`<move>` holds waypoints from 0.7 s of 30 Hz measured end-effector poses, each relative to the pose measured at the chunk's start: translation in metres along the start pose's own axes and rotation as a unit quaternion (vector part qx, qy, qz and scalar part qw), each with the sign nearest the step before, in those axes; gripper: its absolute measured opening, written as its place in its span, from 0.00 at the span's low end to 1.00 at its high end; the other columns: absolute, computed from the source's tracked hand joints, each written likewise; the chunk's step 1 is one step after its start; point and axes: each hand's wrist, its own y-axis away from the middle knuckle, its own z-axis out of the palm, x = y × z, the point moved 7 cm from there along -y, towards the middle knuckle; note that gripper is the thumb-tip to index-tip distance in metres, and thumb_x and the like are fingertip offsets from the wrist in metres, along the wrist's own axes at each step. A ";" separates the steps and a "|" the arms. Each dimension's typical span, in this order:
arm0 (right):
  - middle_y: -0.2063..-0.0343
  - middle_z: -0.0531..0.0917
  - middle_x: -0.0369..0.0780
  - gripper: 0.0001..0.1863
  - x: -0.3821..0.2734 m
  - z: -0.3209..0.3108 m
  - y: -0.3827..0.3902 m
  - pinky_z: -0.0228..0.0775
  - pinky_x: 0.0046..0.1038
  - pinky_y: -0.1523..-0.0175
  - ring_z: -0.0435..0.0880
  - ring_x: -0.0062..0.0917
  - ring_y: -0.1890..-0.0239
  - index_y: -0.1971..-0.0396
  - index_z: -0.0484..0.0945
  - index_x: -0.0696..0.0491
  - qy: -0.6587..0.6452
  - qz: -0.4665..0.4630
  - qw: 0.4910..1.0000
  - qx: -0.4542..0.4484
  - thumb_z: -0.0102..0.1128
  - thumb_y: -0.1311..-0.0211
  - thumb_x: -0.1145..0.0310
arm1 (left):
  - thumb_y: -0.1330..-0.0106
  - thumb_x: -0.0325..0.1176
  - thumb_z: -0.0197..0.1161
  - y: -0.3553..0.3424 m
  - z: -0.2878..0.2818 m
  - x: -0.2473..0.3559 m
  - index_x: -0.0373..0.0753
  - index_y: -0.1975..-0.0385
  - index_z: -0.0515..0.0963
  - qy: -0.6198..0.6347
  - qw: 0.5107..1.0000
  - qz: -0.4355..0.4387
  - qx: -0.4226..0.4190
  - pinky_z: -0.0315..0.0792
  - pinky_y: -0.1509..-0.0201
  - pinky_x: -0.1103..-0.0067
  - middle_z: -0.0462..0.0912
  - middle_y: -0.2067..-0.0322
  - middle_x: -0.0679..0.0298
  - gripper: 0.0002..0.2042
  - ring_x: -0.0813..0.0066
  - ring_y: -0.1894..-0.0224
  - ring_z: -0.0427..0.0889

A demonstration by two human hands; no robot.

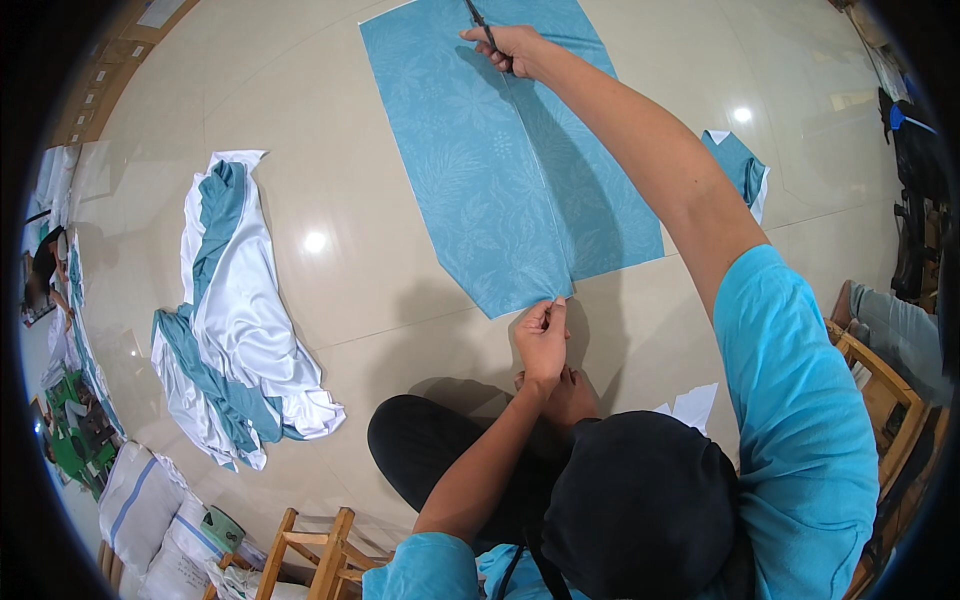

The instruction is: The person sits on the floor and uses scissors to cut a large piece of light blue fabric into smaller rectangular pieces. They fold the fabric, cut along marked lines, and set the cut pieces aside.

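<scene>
A flat sheet of teal fabric [455, 160] with a pale leaf pattern lies on the floor in front of me. With my arm stretched far out, my right hand [514, 50] is closed round dark-handled scissors [477, 14], over the far part of the sheet. Their tips run toward the picture's upper edge. My left hand [541, 342] pinches the fabric's near edge between thumb and fingers, close to my bare foot. From there a thin straight line runs along the fabric toward the scissors; whether it is a cut or a crease I cannot tell.
A crumpled pile of white and teal cloth [245, 310] lies at left. A smaller teal piece [738, 165] and white scraps [692, 407] are at right. Wooden stools [315, 550] stand near left and right. White sacks [145, 500] are lower left, cardboard boxes [120, 50] upper left.
</scene>
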 end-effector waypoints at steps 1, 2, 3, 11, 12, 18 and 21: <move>0.72 0.84 0.37 0.19 0.000 0.000 -0.001 0.66 0.21 0.75 0.74 0.16 0.75 0.69 0.84 0.56 -0.002 -0.001 1.000 -0.003 0.87 0.42 0.60 | 0.19 0.34 0.65 0.000 0.000 -0.001 0.36 0.71 0.81 0.003 1.000 -0.004 -0.001 0.58 0.71 0.84 0.73 0.80 0.75 0.14 0.90 0.76 0.67; 0.72 0.83 0.37 0.19 0.001 0.000 -0.001 0.66 0.21 0.75 0.74 0.16 0.75 0.69 0.84 0.56 -0.001 0.000 1.000 -0.002 0.87 0.42 0.60 | 0.19 0.34 0.65 0.000 0.000 -0.003 0.36 0.71 0.81 0.012 1.000 -0.013 -0.005 0.58 0.71 0.84 0.73 0.80 0.75 0.14 0.90 0.76 0.67; 0.72 0.83 0.37 0.19 0.002 0.000 -0.001 0.66 0.21 0.75 0.74 0.16 0.75 0.69 0.84 0.56 -0.001 0.002 1.000 -0.002 0.87 0.42 0.60 | 0.19 0.34 0.65 -0.001 0.000 -0.001 0.36 0.71 0.81 0.002 1.000 -0.001 -0.004 0.58 0.71 0.84 0.73 0.80 0.75 0.14 0.90 0.76 0.67; 0.73 0.83 0.37 0.19 0.003 0.000 -0.005 0.65 0.20 0.77 0.74 0.15 0.77 0.71 0.83 0.56 -0.008 -0.001 1.000 -0.001 0.87 0.42 0.61 | 0.19 0.34 0.65 -0.002 -0.001 -0.006 0.35 0.69 0.82 0.004 1.000 -0.002 -0.008 0.58 0.72 0.84 0.73 0.80 0.75 0.13 0.90 0.76 0.67; 0.74 0.83 0.37 0.19 0.003 0.000 -0.005 0.65 0.21 0.77 0.74 0.15 0.77 0.71 0.83 0.56 -0.006 -0.002 1.000 0.003 0.87 0.42 0.61 | 0.19 0.34 0.65 -0.002 -0.001 -0.005 0.35 0.69 0.82 0.002 1.000 0.005 -0.006 0.58 0.72 0.84 0.73 0.80 0.75 0.13 0.90 0.76 0.67; 0.75 0.83 0.37 0.18 0.004 0.001 -0.006 0.64 0.21 0.77 0.74 0.15 0.77 0.72 0.83 0.56 -0.006 -0.003 1.000 0.003 0.87 0.41 0.62 | 0.19 0.33 0.66 -0.002 -0.001 -0.006 0.35 0.69 0.82 0.009 1.000 -0.001 0.001 0.59 0.71 0.84 0.73 0.80 0.75 0.13 0.90 0.76 0.67; 0.75 0.83 0.36 0.18 0.004 0.001 -0.006 0.64 0.21 0.77 0.74 0.15 0.77 0.72 0.83 0.55 -0.002 -0.003 1.000 0.002 0.86 0.41 0.62 | 0.19 0.33 0.66 -0.002 -0.001 -0.005 0.36 0.70 0.81 0.006 1.000 0.005 -0.001 0.59 0.71 0.84 0.74 0.80 0.75 0.13 0.89 0.76 0.67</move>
